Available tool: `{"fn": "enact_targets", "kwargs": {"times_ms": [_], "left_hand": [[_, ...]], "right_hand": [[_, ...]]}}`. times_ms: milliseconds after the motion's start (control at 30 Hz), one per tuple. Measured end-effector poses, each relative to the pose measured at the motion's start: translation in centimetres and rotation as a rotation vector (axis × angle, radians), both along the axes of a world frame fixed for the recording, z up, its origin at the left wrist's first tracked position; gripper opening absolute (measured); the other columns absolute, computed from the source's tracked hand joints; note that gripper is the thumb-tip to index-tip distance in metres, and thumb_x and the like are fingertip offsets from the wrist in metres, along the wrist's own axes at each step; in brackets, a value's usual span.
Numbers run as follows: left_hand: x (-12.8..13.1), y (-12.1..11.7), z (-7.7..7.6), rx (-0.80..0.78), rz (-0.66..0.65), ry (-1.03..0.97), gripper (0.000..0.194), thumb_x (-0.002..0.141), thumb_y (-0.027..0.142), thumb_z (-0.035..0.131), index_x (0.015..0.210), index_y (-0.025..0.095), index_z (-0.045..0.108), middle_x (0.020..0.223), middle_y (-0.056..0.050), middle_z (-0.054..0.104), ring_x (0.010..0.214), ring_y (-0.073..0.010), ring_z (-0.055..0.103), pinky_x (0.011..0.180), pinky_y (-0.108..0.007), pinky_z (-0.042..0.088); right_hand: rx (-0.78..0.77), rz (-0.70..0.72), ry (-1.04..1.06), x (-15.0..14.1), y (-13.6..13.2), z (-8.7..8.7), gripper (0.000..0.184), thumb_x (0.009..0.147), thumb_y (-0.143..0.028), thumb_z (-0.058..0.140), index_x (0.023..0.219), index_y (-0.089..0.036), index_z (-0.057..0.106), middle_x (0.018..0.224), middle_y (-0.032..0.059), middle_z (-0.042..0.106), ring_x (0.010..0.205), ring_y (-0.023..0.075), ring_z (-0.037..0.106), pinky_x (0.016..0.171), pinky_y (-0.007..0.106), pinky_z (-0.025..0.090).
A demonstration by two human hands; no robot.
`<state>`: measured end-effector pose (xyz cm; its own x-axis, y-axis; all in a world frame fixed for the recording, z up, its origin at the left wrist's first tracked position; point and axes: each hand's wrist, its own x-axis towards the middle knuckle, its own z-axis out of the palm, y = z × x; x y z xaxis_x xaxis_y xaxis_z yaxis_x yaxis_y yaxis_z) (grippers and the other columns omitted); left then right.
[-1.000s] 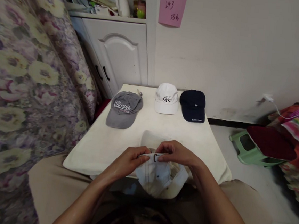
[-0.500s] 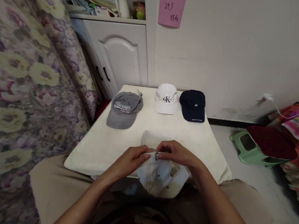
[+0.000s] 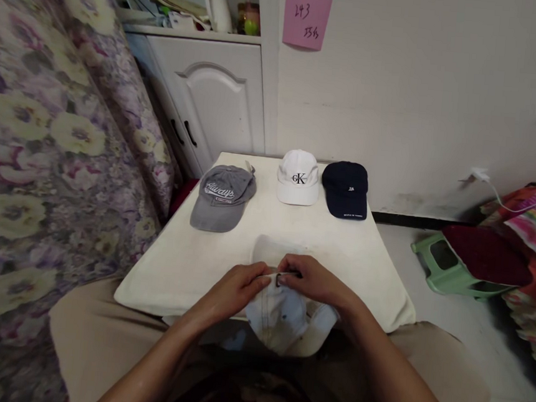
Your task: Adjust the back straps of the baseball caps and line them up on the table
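A pale, light-blue and cream baseball cap (image 3: 280,321) is held at the near edge of the table, its strap side toward me. My left hand (image 3: 244,284) pinches the cap's edge between thumb and fingers. On the same edge, just to the right, my right hand (image 3: 310,278) grips beside a small dark metal buckle (image 3: 278,280). Both hands are closed, their fingertips almost meeting. The cap's pale brim (image 3: 270,250) lies beyond the hands and blends into the tabletop.
The cream-covered table (image 3: 172,274) bears a grey cap (image 3: 224,197) at left, a white cap (image 3: 298,178) at the back and a navy cap (image 3: 346,189) beside it. A floral curtain (image 3: 63,177) hangs at left. A green stool (image 3: 450,267) stands at right.
My right hand has shifted very slightly left along the cap's edge near the buckle. The left hand and the caps on the table look almost unchanged.
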<state>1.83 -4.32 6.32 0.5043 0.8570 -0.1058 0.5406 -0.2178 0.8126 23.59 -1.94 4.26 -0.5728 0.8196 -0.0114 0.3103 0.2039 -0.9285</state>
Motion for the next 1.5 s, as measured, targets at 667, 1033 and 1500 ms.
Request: {"fn": "enact_targets", "kwargs": {"times_ms": [667,1033,1500], "left_hand": [[0.4,0.2,0.4,-0.121,-0.009,-0.144,0.030,0.094,0.042,0.049,0.081,0.017,0.059,0.075,0.002,0.054,0.070,-0.0149,0.048,0.062,-0.024,0.038],[0.1,0.1,0.1,-0.147,0.053,-0.146,0.034,0.093,0.046,0.049,0.080,0.016,0.059,0.071,0.003,0.049,0.067,-0.0141,0.043,0.060,-0.024,0.034],[-0.1,0.3,-0.1,-0.229,-0.017,-0.234,0.030,0.092,0.043,0.055,0.092,0.015,0.066,0.085,-0.001,0.061,0.081,-0.0178,0.052,0.071,-0.026,0.040]], "right_hand": [[-0.242,0.131,0.217,0.7,1.0,-0.8,0.019,0.078,-0.033,0.072,0.082,-0.017,0.065,0.069,-0.0027,0.057,0.063,0.0117,0.048,0.060,0.025,0.036],[-0.334,0.126,0.221,0.8,0.7,-0.3,0.027,0.080,-0.040,0.072,0.088,-0.015,0.068,0.071,-0.0015,0.058,0.063,0.0115,0.048,0.059,0.025,0.035],[-0.245,0.107,0.190,0.1,1.1,-1.2,0.019,0.078,-0.032,0.073,0.079,-0.016,0.063,0.068,-0.0034,0.056,0.062,0.0108,0.047,0.058,0.023,0.035]]}}
